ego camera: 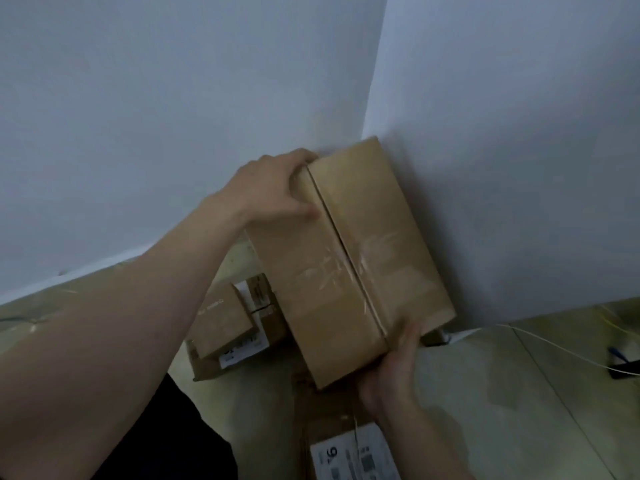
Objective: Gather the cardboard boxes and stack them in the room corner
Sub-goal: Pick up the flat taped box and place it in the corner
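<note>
A large brown cardboard box (pixel 349 261) with a taped centre seam sits high in the room corner, its far end close to where the two white walls meet. My left hand (pixel 273 188) grips its far left end, thumb lying on the top face. My right hand (pixel 391 372) holds its near end from below, fingers curled over the edge. Smaller cardboard boxes (pixel 225 320) with white labels lie lower down to the left, partly hidden behind my left forearm. Another box with a white label (pixel 346 455) lies on the floor near the bottom edge.
The two white walls meet at a corner (pixel 372 81) just above the held box. A thin white cable (pixel 554 344) runs across the pale tiled floor (pixel 502 393) at the right, beside a small dark object (pixel 620 362). Dark clothing shows at the bottom left.
</note>
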`<state>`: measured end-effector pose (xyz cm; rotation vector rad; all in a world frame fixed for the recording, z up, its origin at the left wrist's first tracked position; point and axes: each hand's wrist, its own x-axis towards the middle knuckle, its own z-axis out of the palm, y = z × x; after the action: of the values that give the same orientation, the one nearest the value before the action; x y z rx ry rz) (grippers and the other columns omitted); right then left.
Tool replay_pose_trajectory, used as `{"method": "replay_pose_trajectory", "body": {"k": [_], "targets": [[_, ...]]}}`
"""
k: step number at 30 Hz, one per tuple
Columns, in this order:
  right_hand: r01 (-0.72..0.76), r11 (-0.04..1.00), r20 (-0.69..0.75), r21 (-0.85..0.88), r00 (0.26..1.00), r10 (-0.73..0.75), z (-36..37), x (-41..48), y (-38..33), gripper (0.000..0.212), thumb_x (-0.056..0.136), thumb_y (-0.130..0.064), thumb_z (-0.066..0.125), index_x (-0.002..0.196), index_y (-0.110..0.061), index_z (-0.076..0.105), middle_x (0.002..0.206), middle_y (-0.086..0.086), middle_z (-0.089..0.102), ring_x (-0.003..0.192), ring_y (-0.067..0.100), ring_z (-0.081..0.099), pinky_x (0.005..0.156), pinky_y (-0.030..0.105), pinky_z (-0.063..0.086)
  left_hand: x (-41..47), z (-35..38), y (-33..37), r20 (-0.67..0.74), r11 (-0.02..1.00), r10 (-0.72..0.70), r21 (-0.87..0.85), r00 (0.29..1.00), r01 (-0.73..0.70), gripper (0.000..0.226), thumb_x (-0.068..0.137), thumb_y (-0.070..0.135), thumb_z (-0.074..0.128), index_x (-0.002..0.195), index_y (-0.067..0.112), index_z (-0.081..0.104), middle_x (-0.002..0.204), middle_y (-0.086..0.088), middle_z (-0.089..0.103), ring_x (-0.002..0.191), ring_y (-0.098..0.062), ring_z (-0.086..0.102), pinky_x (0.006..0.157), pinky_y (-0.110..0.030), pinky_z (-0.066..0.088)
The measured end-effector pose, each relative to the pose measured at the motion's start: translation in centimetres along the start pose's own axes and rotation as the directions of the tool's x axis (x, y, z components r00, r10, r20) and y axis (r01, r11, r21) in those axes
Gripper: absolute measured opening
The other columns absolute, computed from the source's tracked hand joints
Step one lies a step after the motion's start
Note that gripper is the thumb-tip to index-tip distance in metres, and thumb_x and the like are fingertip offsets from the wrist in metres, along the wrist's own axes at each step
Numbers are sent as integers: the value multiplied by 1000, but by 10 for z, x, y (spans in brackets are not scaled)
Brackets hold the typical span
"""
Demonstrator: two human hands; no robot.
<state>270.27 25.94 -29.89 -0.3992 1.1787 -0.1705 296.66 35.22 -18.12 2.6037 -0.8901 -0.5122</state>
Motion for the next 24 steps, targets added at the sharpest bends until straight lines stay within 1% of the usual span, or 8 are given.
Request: {"method": "replay_pose_trajectory", "body": {"k": [3,5,11,14,17,19,22,24], "targets": [[-78,988,-15,-130,997,77,-14,-1,9,104,70,-76,66,159,-25,44,125,9,68,110,31,64,82,50,56,9,31,0,105,999,-33,-35,994,37,96,62,60,71,151,39,41,134,-5,66,117,-30,62,88,-34,43],[-87,978,-29,-190,996,83,-19,3,12,108,67,-66,74,160,-24,41,128,8,66,113,31,62,92,55,55,19,51,-3,141,997,-71,-29,987,76,103,57,61,72,152,38,40,136,-5,63,122,-30,60,99,-39,48],[-145,963,-110,-229,986,122,-22,24,8,80,96,-39,71,162,-14,33,144,14,56,139,40,50,115,64,42,45,107,-23,249,986,-164,1,955,169,116,60,58,89,157,24,36,153,-7,50,137,-30,51,112,-47,45],[-182,949,-141,-258,979,149,-15,35,1,73,100,-41,66,161,-14,36,155,18,50,141,43,47,114,67,41,50,132,-39,286,975,-222,46,932,218,137,57,64,87,166,27,14,170,-7,28,152,-32,33,120,-54,35],[-192,941,-180,-278,973,145,-13,47,-6,68,101,-44,65,156,-13,41,149,20,54,138,46,49,106,66,45,49,148,-39,256,963,-247,167,935,209,143,58,68,87,167,33,2,174,-4,15,157,-35,20,120,-68,24],[-194,938,-190,-286,971,143,-11,56,-7,62,102,-42,64,153,-14,44,130,17,62,134,46,52,103,66,46,41,151,-31,169,944,-306,185,937,275,134,60,67,87,165,36,10,171,-5,21,156,-37,22,116,-75,25],[-171,944,-174,-283,977,125,-2,65,-6,55,103,-44,62,148,-17,47,99,9,60,114,43,59,90,68,49,17,155,-20,37,882,-457,146,889,448,114,69,63,82,159,22,26,158,-20,32,146,-46,30,114,-64,36],[-156,944,-147,-289,982,117,6,76,-4,57,102,-48,61,148,-18,46,108,13,62,116,45,60,91,71,52,-1,160,-17,-17,857,-510,68,860,510,102,72,55,81,152,19,30,152,-21,31,139,-46,35,108,-56,43]]}}
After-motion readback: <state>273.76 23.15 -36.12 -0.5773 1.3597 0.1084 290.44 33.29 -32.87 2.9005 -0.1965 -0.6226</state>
